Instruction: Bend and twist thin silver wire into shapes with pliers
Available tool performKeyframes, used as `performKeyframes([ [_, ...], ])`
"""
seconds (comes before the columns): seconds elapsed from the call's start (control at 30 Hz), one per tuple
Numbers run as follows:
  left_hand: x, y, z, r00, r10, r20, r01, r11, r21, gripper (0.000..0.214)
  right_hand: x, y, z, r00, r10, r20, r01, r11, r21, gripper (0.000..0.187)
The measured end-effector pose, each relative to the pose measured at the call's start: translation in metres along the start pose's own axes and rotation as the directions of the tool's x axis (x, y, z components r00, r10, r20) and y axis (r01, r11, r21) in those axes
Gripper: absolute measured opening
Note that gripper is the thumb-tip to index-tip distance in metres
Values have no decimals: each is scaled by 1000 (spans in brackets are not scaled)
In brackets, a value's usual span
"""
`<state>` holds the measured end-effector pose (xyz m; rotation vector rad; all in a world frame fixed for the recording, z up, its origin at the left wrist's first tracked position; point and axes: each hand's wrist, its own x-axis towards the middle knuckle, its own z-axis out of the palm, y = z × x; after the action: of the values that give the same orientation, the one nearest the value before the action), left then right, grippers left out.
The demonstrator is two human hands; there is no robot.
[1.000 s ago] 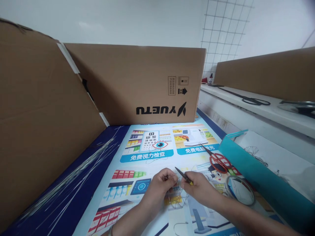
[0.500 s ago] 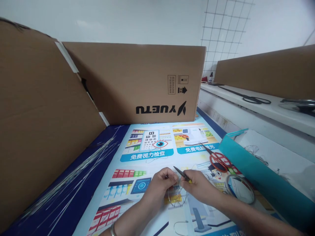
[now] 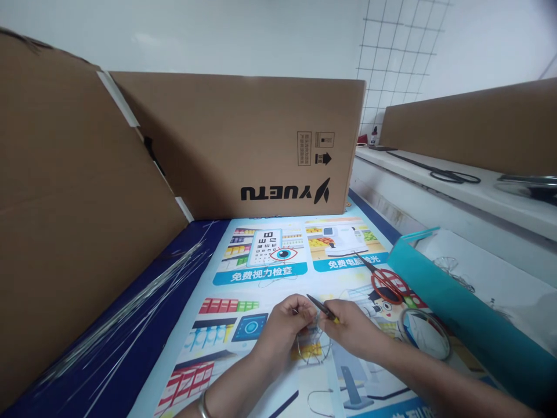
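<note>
My left hand pinches the top of a small bent wire frame that hangs just above the printed poster. My right hand is closed on slim dark pliers with a yellow grip; their tip points up and left toward my left fingers. Both hands meet near the poster's middle front. A silver bangle shows on my left wrist.
Red-handled scissors and a roll of clear tape lie right of my hands. A teal tray holds wire pieces. Long thin wires lie on the blue surface at left. Cardboard boxes wall the back and left.
The hands stay together with hardly any shift; the pliers' tip has dipped slightly. The view has moved a little.
</note>
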<state>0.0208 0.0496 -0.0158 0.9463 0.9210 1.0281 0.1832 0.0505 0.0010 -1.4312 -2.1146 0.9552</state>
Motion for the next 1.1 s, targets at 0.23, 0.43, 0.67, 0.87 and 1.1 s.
performKeyframes([
  [0.23,1,-2,3,999,4,-40,-4,1000,3,15,2,1,3,1000,-1,-2,1,999,-35,17],
  [0.43,2,-3,3,999,-13,-52,12,1000,-18,17,2,0,1,1000,-13,3,13,999,-41,18],
  [0.67,0,-2,2,999,29,-30,-30,999,-28,18,0,0,0,1000,4,16,-4,1000,12,17],
  [0.87,-2,-1,2,998,22,-66,-24,999,-44,18,-1,-1,-3,999,-8,40,9,999,-35,17],
  [1.1,-2,2,-1,998,16,-69,-15,1000,13,19,-7,11,-28,997,-60,41,70,950,-303,19],
])
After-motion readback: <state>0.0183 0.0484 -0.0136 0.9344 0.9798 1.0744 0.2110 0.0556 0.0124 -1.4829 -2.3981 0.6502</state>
